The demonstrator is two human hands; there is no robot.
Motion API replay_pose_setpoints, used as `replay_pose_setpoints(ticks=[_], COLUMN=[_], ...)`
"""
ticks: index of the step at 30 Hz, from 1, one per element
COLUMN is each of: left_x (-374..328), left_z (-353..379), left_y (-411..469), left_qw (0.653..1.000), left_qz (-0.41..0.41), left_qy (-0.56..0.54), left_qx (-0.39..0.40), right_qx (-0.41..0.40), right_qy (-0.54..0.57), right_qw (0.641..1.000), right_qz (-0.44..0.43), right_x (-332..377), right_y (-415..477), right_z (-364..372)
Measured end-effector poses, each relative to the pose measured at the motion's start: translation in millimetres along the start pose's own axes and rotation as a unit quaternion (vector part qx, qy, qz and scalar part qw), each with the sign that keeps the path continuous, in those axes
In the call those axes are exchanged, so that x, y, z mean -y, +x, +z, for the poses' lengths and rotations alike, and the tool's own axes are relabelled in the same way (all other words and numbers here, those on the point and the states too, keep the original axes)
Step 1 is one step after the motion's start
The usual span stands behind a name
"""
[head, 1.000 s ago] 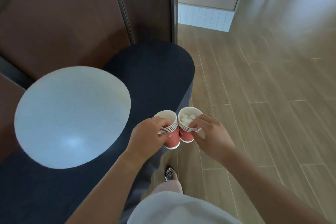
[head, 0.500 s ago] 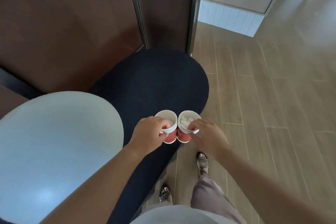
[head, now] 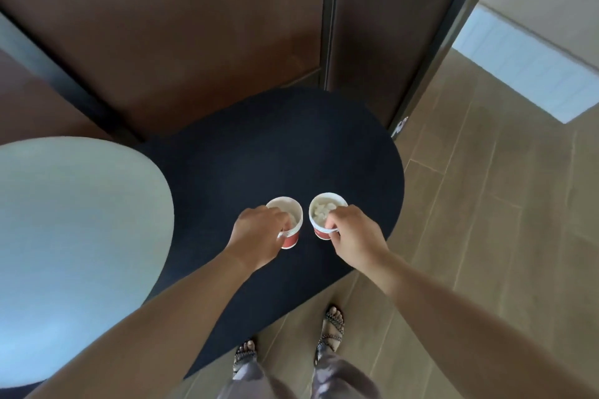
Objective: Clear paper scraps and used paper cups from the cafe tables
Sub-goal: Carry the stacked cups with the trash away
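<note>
Two stacks of red paper cups with white rims are over the dark navy bench seat (head: 265, 152). My left hand (head: 257, 236) grips the left cup stack (head: 288, 220) at its near rim, and white crumpled paper shows inside it. My right hand (head: 351, 236) grips the right cup stack (head: 321, 214) at its rim; that one also holds white paper scraps. A small gap separates the two stacks. I cannot tell whether they rest on the seat or hang just above it.
A round white cafe table (head: 71, 230) fills the left side. Brown wall panels (head: 181, 26) with dark metal posts rise behind the bench. Wooden plank floor (head: 492, 210) lies to the right, and my sandalled feet (head: 332, 330) stand at the bench's front edge.
I have stepped toward the bench, and both cup stacks moved from past its front edge to over the seat. The stacks, side by side before, now have a gap between them.
</note>
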State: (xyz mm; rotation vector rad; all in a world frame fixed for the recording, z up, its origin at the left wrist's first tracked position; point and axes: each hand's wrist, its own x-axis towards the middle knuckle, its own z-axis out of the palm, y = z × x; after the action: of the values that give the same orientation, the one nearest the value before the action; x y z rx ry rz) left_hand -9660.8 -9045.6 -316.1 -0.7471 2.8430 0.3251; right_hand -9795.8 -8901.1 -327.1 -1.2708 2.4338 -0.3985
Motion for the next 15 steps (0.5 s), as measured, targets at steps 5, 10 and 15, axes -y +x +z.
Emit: replay_pose_setpoints(ticks=[5,10,15], left_x=[-4.1,-3.7,-7.1], left_z=[24.9,44.0,53.2], left_y=[31.8,46.7,49.7], left_qw=[0.996,0.994,0.995], left_qz=[-0.019,-0.041,-0.063], left_qy=[0.081,0.090,0.070], left_qx=[0.040,0.054,0.034], right_qx=[0.038,0.043,0.041], right_qy=[-0.010,-0.027,-0.024], right_qw=[0.999,0.997,0.996], right_qz=[-0.018,-0.058,-0.076], right_x=[-19.5,-27.2,-34.5], right_y=[34.2,52.1,55.7], right_z=[13.8,29.4,37.2])
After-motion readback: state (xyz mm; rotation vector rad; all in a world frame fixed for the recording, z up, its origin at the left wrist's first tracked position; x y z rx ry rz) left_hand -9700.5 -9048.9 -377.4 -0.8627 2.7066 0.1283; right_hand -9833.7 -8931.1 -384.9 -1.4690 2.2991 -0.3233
